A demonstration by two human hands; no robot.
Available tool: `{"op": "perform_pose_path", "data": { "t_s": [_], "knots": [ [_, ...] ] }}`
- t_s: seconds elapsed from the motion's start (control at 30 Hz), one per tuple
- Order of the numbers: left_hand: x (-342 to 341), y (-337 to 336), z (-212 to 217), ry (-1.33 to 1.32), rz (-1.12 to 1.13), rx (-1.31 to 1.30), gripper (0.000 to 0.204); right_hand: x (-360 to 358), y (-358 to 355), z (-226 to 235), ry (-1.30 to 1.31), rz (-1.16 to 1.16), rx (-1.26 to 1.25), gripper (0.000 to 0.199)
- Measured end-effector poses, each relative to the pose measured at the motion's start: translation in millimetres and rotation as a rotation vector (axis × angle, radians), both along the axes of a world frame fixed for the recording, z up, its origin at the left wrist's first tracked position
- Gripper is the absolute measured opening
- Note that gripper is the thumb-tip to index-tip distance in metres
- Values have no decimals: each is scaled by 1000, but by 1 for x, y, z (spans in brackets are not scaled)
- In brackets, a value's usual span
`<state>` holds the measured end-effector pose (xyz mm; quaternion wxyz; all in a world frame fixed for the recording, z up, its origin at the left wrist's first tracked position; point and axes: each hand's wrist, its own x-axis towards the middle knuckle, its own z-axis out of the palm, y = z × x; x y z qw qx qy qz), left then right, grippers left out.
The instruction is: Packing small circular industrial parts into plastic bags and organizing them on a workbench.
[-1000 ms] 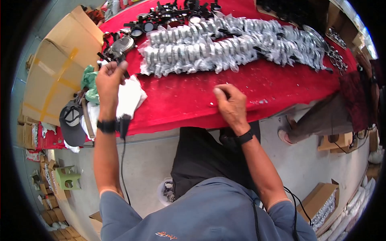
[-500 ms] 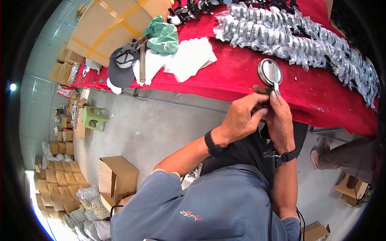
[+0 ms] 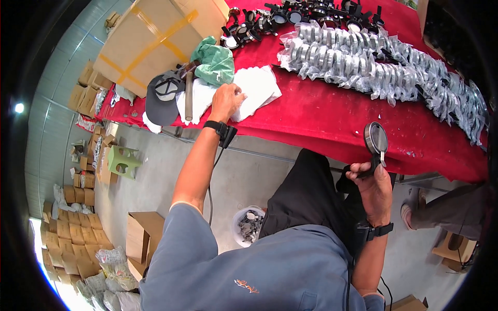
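Note:
In my right hand (image 3: 374,189) is a round metal-rimmed disc (image 3: 376,139) with a glassy face and a black handle, held upright just off the table's front edge. Fingers and thumb wrap the handle; a small metal tab shows at the disc's base. My left hand (image 3: 226,102) is stretched out to a stack of thin white sheets or bags (image 3: 258,92). Its fingers are bent together against the stack's left part, and whatever they pinch is hidden. A green plastic bag (image 3: 213,59) lies just beyond that hand.
On the red-covered table (image 3: 321,111) are a hammer (image 3: 189,98), a grey cap (image 3: 162,97), rows of plastic-wrapped discs (image 3: 358,62) and black-handled discs (image 3: 295,16). A large carton (image 3: 148,44) stands at far left. A bucket of parts (image 3: 249,227) sits below; another person's leg (image 3: 448,210) is at right.
My left hand has left the disc and moved out left to the white stack. My right hand keeps the disc and has shifted slightly right and nearer to me.

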<state>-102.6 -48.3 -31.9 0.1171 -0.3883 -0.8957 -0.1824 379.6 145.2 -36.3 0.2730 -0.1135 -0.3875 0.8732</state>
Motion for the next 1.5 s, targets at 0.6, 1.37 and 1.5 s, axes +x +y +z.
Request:
{"op": "perform_pose_path", "data": {
  "t_s": [0.6,1.37,1.5],
  "knots": [
    [14,12,43,192,-64,505,6,-6,-5,3,28,117,44,33],
    [-32,27,94,345,24,355,16,-7,-4,18,-3,98,115,40],
    [-36,29,116,399,50,405,15,-7,-5,19,-4,94,99,38]
  ]
}}
